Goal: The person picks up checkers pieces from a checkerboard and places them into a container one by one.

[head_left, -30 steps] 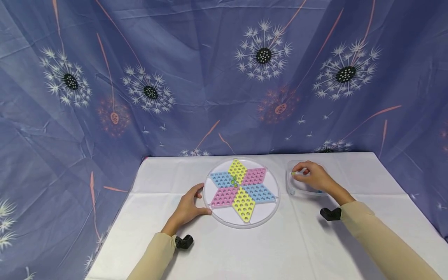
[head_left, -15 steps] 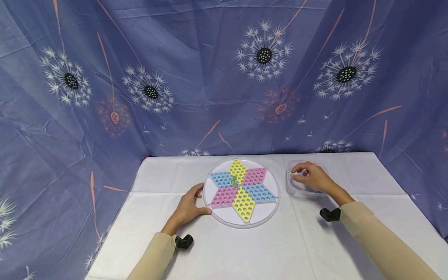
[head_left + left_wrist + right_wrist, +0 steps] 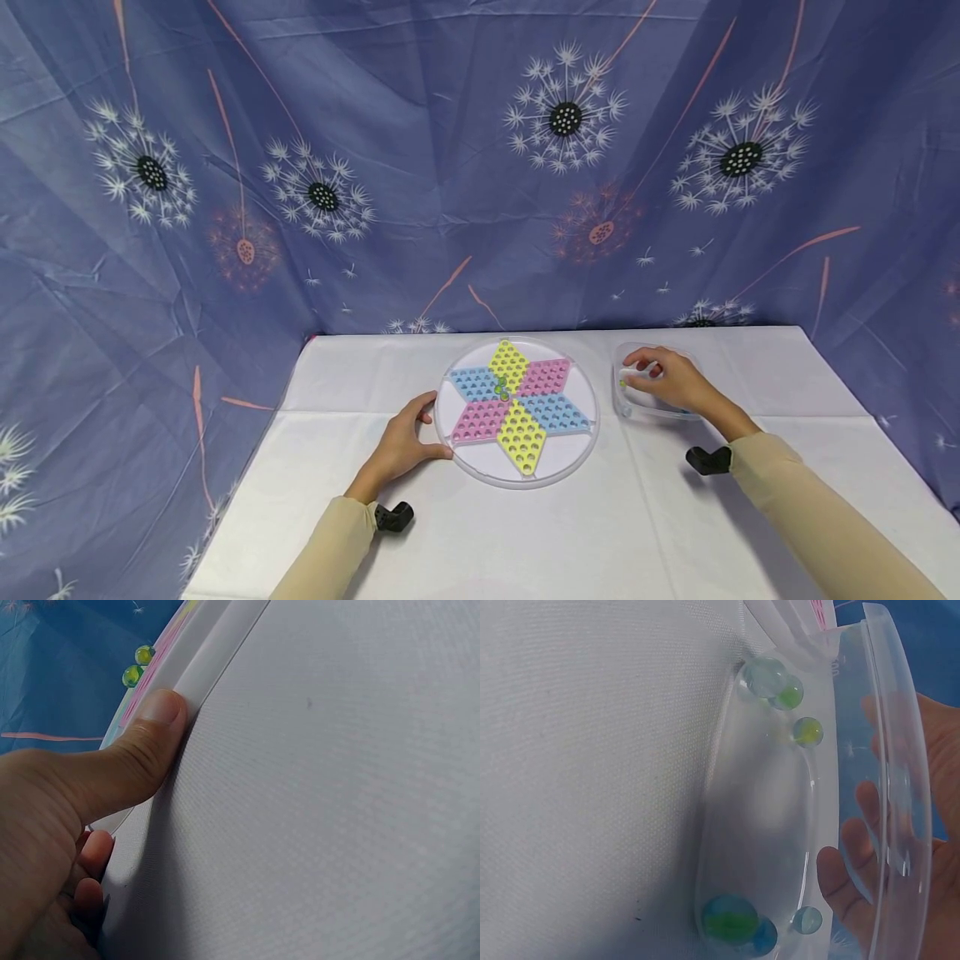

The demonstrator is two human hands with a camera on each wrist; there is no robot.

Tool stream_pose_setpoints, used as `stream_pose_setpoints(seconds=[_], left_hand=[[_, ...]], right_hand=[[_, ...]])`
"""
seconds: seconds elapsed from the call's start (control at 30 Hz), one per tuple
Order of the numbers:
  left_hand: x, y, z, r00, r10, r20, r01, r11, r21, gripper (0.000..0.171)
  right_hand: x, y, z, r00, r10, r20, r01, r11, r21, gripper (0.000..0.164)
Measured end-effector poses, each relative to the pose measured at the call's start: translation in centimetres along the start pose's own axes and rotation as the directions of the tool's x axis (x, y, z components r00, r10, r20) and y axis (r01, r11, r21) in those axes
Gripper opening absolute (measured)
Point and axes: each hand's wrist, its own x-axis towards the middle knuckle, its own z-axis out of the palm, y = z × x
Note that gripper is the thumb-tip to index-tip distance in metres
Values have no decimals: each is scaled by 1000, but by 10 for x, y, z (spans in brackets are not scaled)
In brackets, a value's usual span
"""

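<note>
A round white Chinese checkers board (image 3: 555,467) with a yellow, pink and blue star lies mid-table. My left hand (image 3: 401,440) holds its left rim, thumb and fingers spread along the edge; the left wrist view shows the thumb (image 3: 154,739) against the rim. Several green marbles (image 3: 502,389) sit near the star's centre. At the right, my right hand (image 3: 671,382) is over a clear plastic box (image 3: 626,400), fingers loosely bent. A yellow-green marble (image 3: 808,732) lies in the box, apart from the fingertips. Other marbles (image 3: 731,922) lie at the box's ends.
White cloth (image 3: 540,542) covers the table. A blue dandelion-print curtain (image 3: 450,167) hangs behind and at the sides. Black wrist cameras (image 3: 708,460) sit on both sleeves.
The yellow-green marble that was between my right thumb and finger has dropped just below the fingertips, into the box. My left hand and the board have stayed put.
</note>
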Motion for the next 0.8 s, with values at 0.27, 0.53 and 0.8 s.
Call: stream_pose_setpoints(seconds=[0.27,0.53,0.8], left_hand=[[0,0,0,1000,-3,-2,3,1000,-1,108],[0,1,-1,1000,-2,4,2,1000,2,107],[0,0,0,1000,-1,11,1,1000,1,107]], right_hand=[[0,1,-1,1000,-6,2,6,1000,-6,27],[3,-4,-9,999,18,35,-18,1000,3,31],[8,-19,-19,999,-21,48,20,1000,21,30]])
